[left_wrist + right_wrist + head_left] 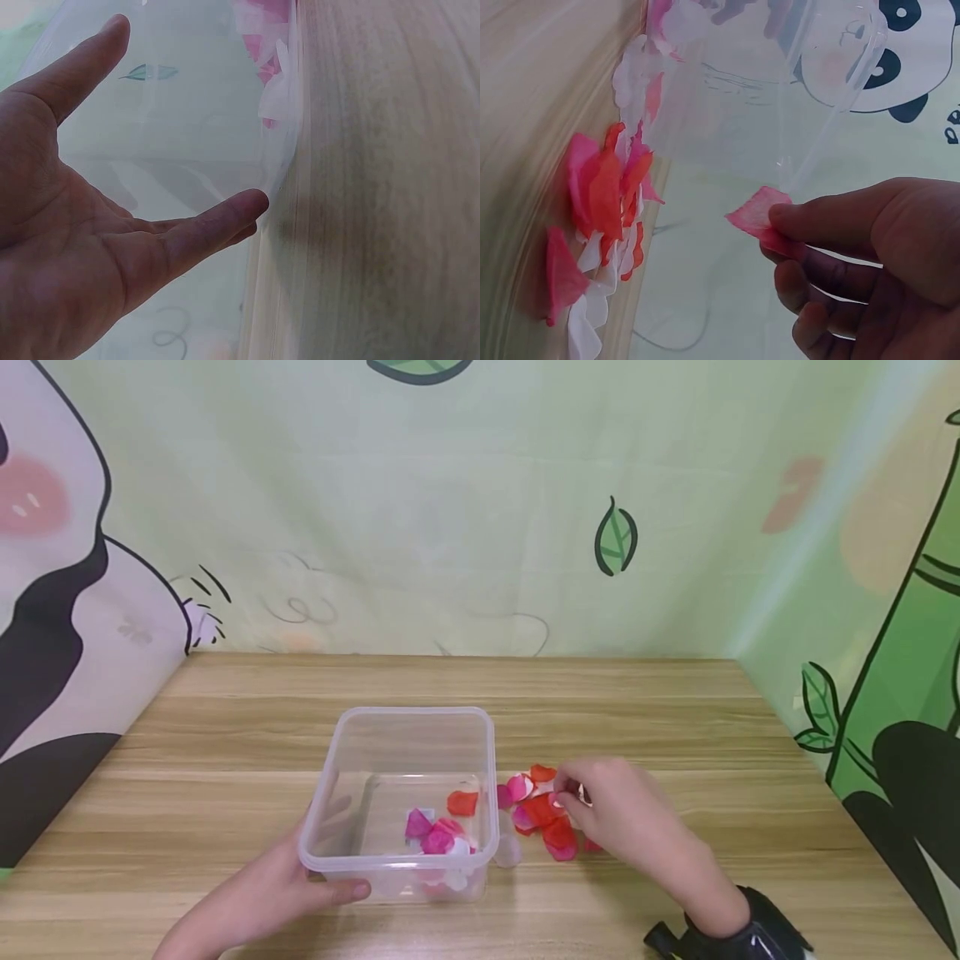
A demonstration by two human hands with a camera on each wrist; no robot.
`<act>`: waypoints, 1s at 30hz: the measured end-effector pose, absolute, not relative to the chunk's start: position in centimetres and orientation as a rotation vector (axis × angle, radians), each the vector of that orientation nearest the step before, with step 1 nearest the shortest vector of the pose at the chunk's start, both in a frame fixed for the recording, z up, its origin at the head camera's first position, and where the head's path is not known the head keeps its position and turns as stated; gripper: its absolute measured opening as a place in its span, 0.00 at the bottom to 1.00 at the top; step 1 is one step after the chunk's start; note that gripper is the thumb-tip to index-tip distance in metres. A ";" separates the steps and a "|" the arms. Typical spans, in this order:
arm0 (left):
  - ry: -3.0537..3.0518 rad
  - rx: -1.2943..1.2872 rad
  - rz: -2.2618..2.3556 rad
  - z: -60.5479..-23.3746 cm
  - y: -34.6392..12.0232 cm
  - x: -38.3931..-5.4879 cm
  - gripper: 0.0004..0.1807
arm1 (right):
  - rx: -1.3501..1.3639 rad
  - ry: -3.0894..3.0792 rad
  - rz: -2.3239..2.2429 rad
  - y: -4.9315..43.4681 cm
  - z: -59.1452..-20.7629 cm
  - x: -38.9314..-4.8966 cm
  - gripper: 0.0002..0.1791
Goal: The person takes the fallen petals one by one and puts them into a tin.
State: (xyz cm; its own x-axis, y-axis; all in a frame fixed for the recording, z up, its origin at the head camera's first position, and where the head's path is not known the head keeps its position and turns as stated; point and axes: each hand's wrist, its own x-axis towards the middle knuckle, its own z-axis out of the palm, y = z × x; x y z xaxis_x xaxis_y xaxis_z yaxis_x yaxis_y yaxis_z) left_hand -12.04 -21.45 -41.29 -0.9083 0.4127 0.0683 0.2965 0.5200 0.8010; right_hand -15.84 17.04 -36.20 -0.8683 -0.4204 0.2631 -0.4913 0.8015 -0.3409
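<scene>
A clear plastic container (401, 862) stands on the table with several pink, white and orange petals (438, 837) inside. My left hand (281, 881) steadies its near left corner, thumb along the front wall and fingers along the left side. In the left wrist view those fingers (202, 229) look straight and spread from the thumb. Right of the container, my right hand (618, 802) is above a loose pile of red, orange and pink petals (543, 810). Between its thumb and index finger it pinches a pink petal (754, 211), raised off the pile.
The wood-grain table (247, 727) reaches back to a printed fabric backdrop (450, 527) with leaves and a panda. A pale, translucent petal (507, 852) lies beside the container's right wall. A black wrist strap (750, 927) is on my right wrist.
</scene>
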 end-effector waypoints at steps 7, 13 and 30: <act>2.623 0.611 1.344 -41.3 -21.5 -12.1 0.66 | 0.729 -2.637 0.607 16.4 -36.0 -15.9 0.07; 2.632 0.592 1.333 -41.2 -21.5 -12.0 0.65 | 0.788 -2.469 0.676 15.6 -35.6 -15.6 0.08; 2.592 0.601 1.385 -41.4 -21.4 -12.1 0.64 | 1.077 -2.131 0.941 13.1 -35.2 -14.4 0.13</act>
State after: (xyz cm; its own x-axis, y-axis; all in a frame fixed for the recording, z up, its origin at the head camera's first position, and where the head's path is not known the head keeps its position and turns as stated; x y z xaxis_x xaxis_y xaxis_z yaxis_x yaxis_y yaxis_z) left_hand -12.07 -21.41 -41.44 -0.9102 0.4097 0.0616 0.2789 0.4958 0.8224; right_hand -14.38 13.09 -35.21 -0.5150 -0.4411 0.7350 -0.8403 0.4291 -0.3313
